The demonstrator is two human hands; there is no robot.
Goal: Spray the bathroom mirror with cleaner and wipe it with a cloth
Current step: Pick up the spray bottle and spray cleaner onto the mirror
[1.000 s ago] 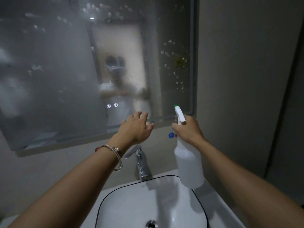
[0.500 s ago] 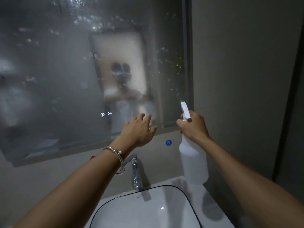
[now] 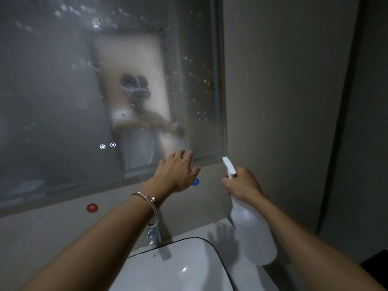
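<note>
The bathroom mirror [image 3: 52, 91] fills the upper left, hazy and dotted with droplets and foam specks. My right hand [image 3: 243, 185] grips the neck of a white spray bottle [image 3: 252, 234] whose green-tipped nozzle points up toward the mirror's lower right corner. My left hand [image 3: 178, 171] hovers just below the mirror's bottom edge, fingers spread, holding nothing. A bracelet circles the left wrist. No cloth is visible.
A white basin [image 3: 178, 267] with a dark rim sits below, a chrome tap [image 3: 153, 234] behind it. Red [image 3: 92, 207] and blue [image 3: 195, 182] round stickers mark the wall under the mirror. A grey wall rises at the right.
The view has tilted upward, so both hands sit lower in frame. The right hand and bottle have shifted right, away from the left hand, which stays open near the mirror's bottom edge.
</note>
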